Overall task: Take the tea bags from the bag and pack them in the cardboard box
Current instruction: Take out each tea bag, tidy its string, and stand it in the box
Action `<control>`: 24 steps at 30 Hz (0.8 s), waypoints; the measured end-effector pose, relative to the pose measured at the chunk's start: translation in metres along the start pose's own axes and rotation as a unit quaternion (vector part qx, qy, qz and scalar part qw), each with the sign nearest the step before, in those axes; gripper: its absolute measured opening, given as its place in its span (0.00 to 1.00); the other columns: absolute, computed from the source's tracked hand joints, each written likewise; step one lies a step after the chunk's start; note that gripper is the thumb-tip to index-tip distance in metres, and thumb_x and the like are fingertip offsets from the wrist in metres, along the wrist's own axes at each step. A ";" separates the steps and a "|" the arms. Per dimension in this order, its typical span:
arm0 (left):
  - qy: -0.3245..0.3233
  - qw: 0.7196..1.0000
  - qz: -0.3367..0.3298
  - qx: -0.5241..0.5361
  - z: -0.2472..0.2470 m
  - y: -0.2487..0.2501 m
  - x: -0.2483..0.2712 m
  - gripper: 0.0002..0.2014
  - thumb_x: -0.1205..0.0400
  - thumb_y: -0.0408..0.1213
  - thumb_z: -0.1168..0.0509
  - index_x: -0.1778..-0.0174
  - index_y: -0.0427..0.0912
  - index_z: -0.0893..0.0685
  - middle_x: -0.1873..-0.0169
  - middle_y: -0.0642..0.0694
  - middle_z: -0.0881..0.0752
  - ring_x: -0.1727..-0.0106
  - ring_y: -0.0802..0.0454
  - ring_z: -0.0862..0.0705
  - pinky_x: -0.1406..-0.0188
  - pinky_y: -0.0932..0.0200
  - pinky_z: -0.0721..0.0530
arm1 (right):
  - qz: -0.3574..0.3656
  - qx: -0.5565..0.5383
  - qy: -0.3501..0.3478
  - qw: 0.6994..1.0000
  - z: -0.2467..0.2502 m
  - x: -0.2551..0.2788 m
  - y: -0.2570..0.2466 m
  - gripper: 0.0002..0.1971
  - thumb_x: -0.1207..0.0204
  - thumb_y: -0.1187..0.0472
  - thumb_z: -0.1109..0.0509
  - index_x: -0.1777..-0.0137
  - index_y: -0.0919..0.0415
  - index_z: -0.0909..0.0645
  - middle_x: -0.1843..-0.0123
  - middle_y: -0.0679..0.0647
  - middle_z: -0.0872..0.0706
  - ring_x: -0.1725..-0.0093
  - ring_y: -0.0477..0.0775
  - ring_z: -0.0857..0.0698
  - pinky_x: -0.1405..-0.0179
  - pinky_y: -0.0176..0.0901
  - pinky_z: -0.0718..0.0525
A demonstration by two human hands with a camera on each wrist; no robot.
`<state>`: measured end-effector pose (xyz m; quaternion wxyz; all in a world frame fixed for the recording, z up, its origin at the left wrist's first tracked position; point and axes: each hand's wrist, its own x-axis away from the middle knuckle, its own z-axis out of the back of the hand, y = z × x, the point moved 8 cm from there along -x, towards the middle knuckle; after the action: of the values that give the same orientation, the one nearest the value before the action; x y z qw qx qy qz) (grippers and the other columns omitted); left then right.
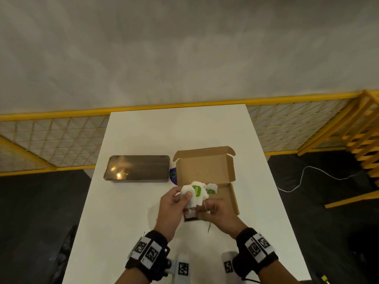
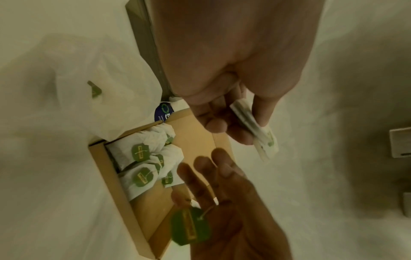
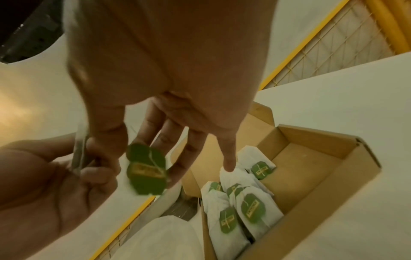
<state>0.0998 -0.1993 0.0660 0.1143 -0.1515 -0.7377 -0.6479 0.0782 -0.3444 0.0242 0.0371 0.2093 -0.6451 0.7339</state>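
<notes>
An open cardboard box stands mid-table, with several white tea bags with green tags lying at one end. Above its near left corner my left hand grips a small stack of tea bags, seen edge-on in the left wrist view. My right hand is just beside it with straight fingers. A loose green tag dangles on its string at those fingers. The white plastic bag lies left of the box.
A dark shiny rectangular tin lies left of the box, with a blue round label between them. Yellow mesh fencing runs behind the table. A white cable trails on the dark floor to the right.
</notes>
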 end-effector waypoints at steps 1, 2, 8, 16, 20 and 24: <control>0.005 1.000 0.004 0.006 0.002 -0.001 -0.001 0.09 0.16 0.32 0.35 0.44 0.34 0.15 0.54 0.38 0.08 0.52 0.41 0.09 0.60 0.54 0.11 | -0.001 -0.015 0.019 1.000 0.003 0.002 0.000 0.10 0.27 0.66 0.23 0.60 0.48 0.09 0.55 0.52 0.08 0.55 0.55 0.11 0.51 0.55 0.11; 0.009 1.000 0.006 0.008 0.004 -0.001 -0.001 0.09 0.16 0.32 0.35 0.44 0.34 0.15 0.53 0.38 0.09 0.51 0.40 0.10 0.58 0.52 0.11 | -0.006 -0.035 0.037 0.999 0.007 0.005 -0.001 0.10 0.26 0.68 0.24 0.60 0.50 0.09 0.55 0.53 0.08 0.54 0.56 0.10 0.52 0.53 0.10; 0.039 0.999 0.023 0.028 0.016 -0.007 -0.002 0.08 0.18 0.30 0.34 0.44 0.37 0.15 0.52 0.40 0.09 0.49 0.43 0.10 0.51 0.49 0.11 | -0.006 -0.044 0.104 0.994 0.020 0.012 0.000 0.10 0.22 0.70 0.28 0.57 0.55 0.11 0.61 0.58 0.09 0.65 0.55 0.11 0.62 0.48 0.13; 0.119 0.992 0.020 0.045 0.035 -0.010 -0.005 0.10 0.20 0.29 0.31 0.43 0.37 0.15 0.50 0.41 0.09 0.47 0.43 0.11 0.52 0.52 0.10 | -0.005 -0.007 0.087 0.996 0.012 0.017 -0.014 0.05 0.23 0.65 0.25 0.56 0.54 0.10 0.67 0.52 0.12 0.73 0.50 0.18 0.73 0.48 0.16; 0.156 0.988 0.018 0.011 0.042 -0.009 -0.006 0.11 0.20 0.30 0.30 0.42 0.40 0.17 0.49 0.43 0.11 0.49 0.48 0.11 0.57 0.60 0.12 | 0.031 0.057 0.037 0.997 -0.002 0.020 -0.027 0.03 0.23 0.60 0.25 0.54 0.52 0.10 0.66 0.48 0.11 0.73 0.44 0.17 0.72 0.44 0.16; 0.103 0.995 0.019 -0.001 0.031 -0.004 -0.007 0.10 0.20 0.27 0.32 0.44 0.39 0.16 0.51 0.42 0.10 0.50 0.44 0.10 0.50 0.47 0.10 | 0.057 0.369 -0.052 0.926 -0.013 0.017 -0.029 0.12 0.23 0.43 0.32 0.45 0.43 0.12 0.50 0.38 0.10 0.55 0.37 0.15 0.51 0.32 0.18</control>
<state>0.1053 -0.1692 0.0557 0.2014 -0.0980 -0.7186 -0.6584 0.0686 -0.3308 0.0561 -0.1185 0.2091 -0.3403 0.9091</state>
